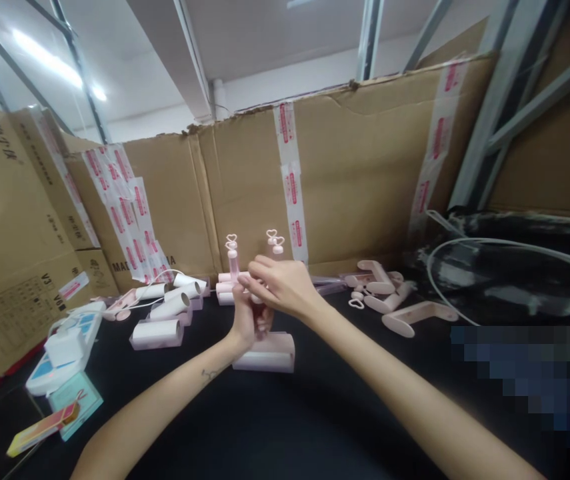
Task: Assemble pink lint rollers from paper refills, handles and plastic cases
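Observation:
My left hand (247, 321) grips a pink lint-roller handle (233, 261) held upright, its heart-shaped loop on top. My right hand (279, 285) is closed around the same spot, fingers over the left hand, and a second pink handle with a heart loop (275, 244) sticks up behind it. Just below my hands a white lint roll in a clear pink cover (266, 353) lies on the black table (285, 427). Which hand bears the second handle I cannot tell.
Several covered white rolls (165, 319) lie to the left, loose pink handles (397, 301) to the right. A white power strip (65, 350) and coloured cards (55, 417) sit at the left edge. Taped cardboard walls (365, 180) close the back; black plastic with white cable (505, 267) lies right.

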A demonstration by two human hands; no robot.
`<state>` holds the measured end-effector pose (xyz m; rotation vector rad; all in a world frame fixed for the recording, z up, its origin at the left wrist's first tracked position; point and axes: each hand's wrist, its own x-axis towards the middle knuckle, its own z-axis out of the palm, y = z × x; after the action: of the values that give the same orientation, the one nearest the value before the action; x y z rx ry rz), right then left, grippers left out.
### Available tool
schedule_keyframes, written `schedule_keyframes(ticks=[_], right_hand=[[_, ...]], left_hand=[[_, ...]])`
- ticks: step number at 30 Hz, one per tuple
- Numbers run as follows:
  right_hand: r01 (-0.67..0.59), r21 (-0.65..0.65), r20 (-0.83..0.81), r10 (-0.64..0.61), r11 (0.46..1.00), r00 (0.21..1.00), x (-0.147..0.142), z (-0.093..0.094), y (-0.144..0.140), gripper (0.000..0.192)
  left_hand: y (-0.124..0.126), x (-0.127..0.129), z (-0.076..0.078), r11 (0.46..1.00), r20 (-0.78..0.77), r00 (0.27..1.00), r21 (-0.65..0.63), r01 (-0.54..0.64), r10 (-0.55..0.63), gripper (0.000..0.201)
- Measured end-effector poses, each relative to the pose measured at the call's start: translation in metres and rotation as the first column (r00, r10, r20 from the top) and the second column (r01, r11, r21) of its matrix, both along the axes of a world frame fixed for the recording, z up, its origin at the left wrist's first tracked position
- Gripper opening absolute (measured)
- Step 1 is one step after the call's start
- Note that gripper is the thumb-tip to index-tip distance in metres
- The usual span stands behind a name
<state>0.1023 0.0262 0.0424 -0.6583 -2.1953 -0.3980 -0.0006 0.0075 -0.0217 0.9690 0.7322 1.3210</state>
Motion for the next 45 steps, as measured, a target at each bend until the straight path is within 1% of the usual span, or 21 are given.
schedule_keyframes(ticks=[2,4,7,10,12,15,21,25,30,34,37,40,42,45], right_hand=[[0.005,-0.011,0.126,-0.003,1.000,0.992,0.000,0.008,0.001,0.051],[0.001,-0.059,0.182,0.010,0.998,0.983,-0.002,0.012,0.003,0.049],[0.011,-0.089,0.205,0.007,0.996,0.979,-0.004,0.013,0.005,0.047],[0.008,-0.129,0.198,0.018,0.992,0.980,-0.006,0.011,0.006,0.046],[-0.002,-0.182,0.181,0.035,0.983,0.983,-0.008,0.011,0.006,0.046],[-0.018,-0.276,0.140,0.059,0.961,0.988,-0.010,0.010,0.006,0.047],[-0.051,-0.422,0.053,0.080,0.905,0.995,-0.015,0.009,0.010,0.045],[-0.088,-0.473,0.021,0.111,0.877,0.994,-0.015,0.008,0.013,0.045],[-0.131,-0.516,-0.022,0.139,0.847,0.990,-0.015,0.007,0.014,0.043],[-0.163,-0.560,-0.064,0.154,0.812,0.986,-0.015,0.008,0.011,0.044],[-0.192,-0.587,-0.098,0.167,0.787,0.981,-0.014,0.010,0.007,0.044],[-0.230,-0.603,-0.141,0.182,0.764,0.973,-0.012,0.011,0.005,0.045],[-0.275,-0.618,-0.185,0.203,0.737,0.961,-0.009,0.010,0.008,0.047],[-0.373,-0.653,-0.292,0.235,0.659,0.927,-0.002,0.006,0.016,0.056]], left_hand=[[-0.002,-0.003,-0.001,0.997,-0.013,1.000,0.073,0.016,-0.015,0.062],[-0.003,-0.006,-0.003,0.989,-0.033,0.999,0.149,0.023,-0.018,0.052],[-0.004,-0.006,-0.005,0.968,-0.064,0.998,0.251,0.000,0.017,0.043],[-0.003,-0.002,-0.008,0.953,-0.102,0.992,0.299,-0.037,0.071,0.035],[-0.002,0.001,-0.009,0.950,-0.115,0.988,0.303,-0.067,0.107,0.034],[-0.001,0.004,-0.009,0.952,-0.108,0.984,0.287,-0.104,0.140,0.038],[0.001,0.004,-0.008,0.974,-0.095,0.985,0.191,-0.123,0.144,0.041],[0.002,0.006,-0.009,0.981,-0.105,0.982,0.136,-0.142,0.157,0.050],[0.003,0.010,-0.010,0.963,-0.096,0.964,0.137,-0.233,0.247,0.052],[0.005,0.010,-0.014,0.960,-0.087,0.962,0.134,-0.246,0.259,0.053],[0.006,0.008,-0.017,0.968,-0.069,0.973,0.137,-0.211,0.222,0.053],[0.008,0.005,-0.018,0.982,-0.046,0.990,0.138,-0.127,0.135,0.052],[0.011,0.000,-0.016,0.990,-0.035,0.998,0.137,-0.039,0.044,0.052],[0.015,-0.011,-0.007,0.980,-0.046,0.990,0.142,0.136,-0.131,0.050]])
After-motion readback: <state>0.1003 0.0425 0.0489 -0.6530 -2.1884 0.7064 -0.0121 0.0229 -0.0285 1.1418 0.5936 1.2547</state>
